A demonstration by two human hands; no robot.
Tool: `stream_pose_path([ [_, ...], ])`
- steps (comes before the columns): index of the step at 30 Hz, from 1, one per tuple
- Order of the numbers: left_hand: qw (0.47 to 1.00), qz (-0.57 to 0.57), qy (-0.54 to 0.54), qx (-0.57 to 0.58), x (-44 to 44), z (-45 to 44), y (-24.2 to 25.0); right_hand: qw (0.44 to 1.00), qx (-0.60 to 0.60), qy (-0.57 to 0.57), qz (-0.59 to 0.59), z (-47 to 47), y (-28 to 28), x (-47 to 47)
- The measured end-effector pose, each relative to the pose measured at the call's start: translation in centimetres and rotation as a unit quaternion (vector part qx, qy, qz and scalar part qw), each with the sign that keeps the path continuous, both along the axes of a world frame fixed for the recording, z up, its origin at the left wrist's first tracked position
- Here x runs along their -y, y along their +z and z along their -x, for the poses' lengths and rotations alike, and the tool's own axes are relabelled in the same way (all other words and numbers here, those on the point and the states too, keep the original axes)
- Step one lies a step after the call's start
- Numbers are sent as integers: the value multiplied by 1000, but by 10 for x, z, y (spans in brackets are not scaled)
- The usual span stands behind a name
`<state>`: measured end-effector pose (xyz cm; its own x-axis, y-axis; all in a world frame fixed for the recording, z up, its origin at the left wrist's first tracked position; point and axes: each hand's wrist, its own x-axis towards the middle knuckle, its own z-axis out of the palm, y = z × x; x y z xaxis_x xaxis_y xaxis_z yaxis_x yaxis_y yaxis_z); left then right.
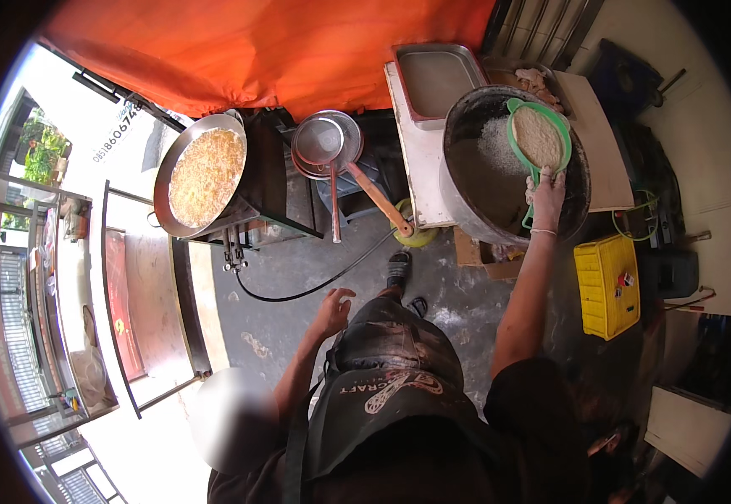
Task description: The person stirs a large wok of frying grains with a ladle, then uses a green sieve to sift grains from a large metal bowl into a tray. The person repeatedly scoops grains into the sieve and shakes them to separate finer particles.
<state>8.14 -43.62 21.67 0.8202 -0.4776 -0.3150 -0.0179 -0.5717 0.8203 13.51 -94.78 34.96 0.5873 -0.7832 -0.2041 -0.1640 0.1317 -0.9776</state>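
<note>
My right hand [548,196], dusted with flour, grips the handle of a green plastic sieve [566,121]. Pale flour [537,137] fills the sieve, which I hold over a large round metal basin [452,189]. Loose white flour [496,145] lies in the basin beside the sieve. Away from any object, my left hand [333,313] hangs at my side with its fingers loosely bent and nothing in it. To the left, a wide pan [162,189] holds bubbling, golden frying oil [207,177].
Two long-handled strainers [319,140] rest on a blue plastic stool [356,195]. A black gas hose [315,291] runs from the burner to a green gas cylinder [425,236]. Metal trays [438,79] stand behind the basin, one with raw meat [532,80]. A yellow crate [606,286] sits right.
</note>
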Motion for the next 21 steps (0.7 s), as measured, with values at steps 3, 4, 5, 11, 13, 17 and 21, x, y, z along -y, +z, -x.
stream_pose_path([
  [3, 996, -8, 49, -80, -30, -10, -61, 998, -28, 47, 12, 1, 5, -5],
  [4, 988, -22, 32, -150, -40, -19, -78, 999, 11, 33, -16, 0, 6, -10],
  [5, 985, -21, 35, -166, -45, -28, -95, 1000, -5, -18, -6, 1, 9, -11],
  [11, 980, -73, 9, -186, -64, -95, -176, 997, -16, -70, 15, 3, 13, -25],
  [13, 988, -55, -5, -143, -74, -114, -193, 997, -29, -71, 16, 2, 10, -25],
  [17, 982, -78, -40, -170, -80, -150, -219, 991, -17, -132, -2, -1, 7, -22],
  [21, 993, -88, -30, -66, -68, -177, -238, 988, -74, -132, 37, 3, 9, -19],
])
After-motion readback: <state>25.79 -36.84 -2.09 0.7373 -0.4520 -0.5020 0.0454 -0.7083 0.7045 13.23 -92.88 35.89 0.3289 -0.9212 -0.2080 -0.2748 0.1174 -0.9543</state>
